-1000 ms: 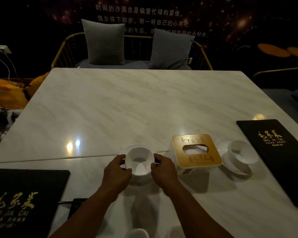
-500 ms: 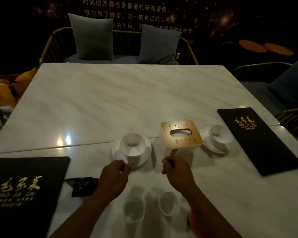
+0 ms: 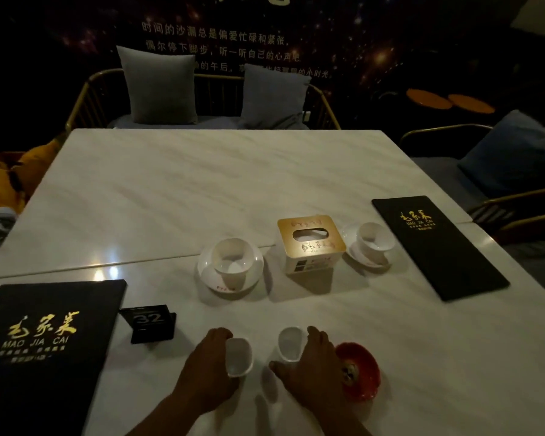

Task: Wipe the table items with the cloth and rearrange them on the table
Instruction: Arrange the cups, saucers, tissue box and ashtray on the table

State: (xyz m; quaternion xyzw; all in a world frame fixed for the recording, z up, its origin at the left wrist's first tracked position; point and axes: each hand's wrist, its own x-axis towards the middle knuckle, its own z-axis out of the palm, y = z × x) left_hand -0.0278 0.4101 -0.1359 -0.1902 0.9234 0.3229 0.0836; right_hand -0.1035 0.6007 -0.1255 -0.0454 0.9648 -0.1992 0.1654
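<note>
At the lower centre of the frame, your left hand [image 3: 206, 368] curls round the left small cup [image 3: 239, 357] and your right hand [image 3: 313, 365] grasps the right small cup [image 3: 291, 343], both standing on the marble table [image 3: 202, 190] beside the red ashtray [image 3: 361, 369].

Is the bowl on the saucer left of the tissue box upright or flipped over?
Upright. The bowl stands on its saucer with its open mouth facing up; the inner wall and bottom show.
</note>
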